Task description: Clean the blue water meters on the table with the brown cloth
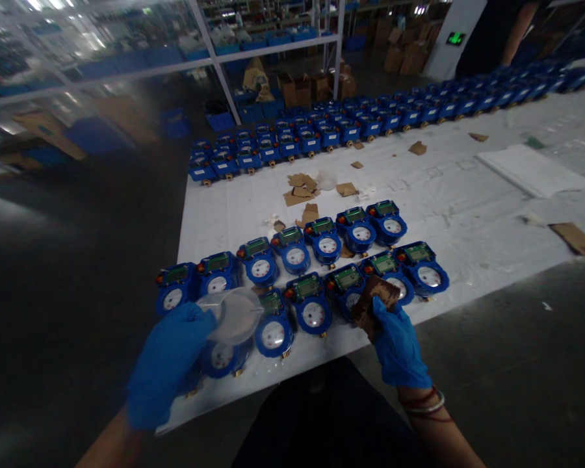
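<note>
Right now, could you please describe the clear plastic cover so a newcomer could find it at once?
Start at the white table and go to the blue meters at its near edge. The clear plastic cover sits there in the gloved left hand. It is the only see-through round piece among blue housings.

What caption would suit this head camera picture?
Gloved left hand holds a clear cup, right hand a brown card, over blue meters.
</note>
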Demonstrator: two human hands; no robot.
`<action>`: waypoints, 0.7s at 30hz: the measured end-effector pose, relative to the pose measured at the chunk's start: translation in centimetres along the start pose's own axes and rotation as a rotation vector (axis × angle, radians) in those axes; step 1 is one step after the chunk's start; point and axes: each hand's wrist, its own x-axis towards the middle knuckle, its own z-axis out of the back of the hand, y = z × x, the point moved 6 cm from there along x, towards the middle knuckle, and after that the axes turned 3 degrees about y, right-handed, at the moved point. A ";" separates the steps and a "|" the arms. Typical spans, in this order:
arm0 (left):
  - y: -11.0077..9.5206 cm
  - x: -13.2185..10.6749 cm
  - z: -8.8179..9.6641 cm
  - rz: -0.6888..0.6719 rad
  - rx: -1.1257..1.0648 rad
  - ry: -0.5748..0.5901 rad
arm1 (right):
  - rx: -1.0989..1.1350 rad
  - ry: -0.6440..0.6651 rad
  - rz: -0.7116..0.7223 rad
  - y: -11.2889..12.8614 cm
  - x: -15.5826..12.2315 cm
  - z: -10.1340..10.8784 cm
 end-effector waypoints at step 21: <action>-1.2 -1.3 0.7 0.069 -0.061 -0.025 | 0.012 0.017 -0.008 0.0 -0.5 -0.4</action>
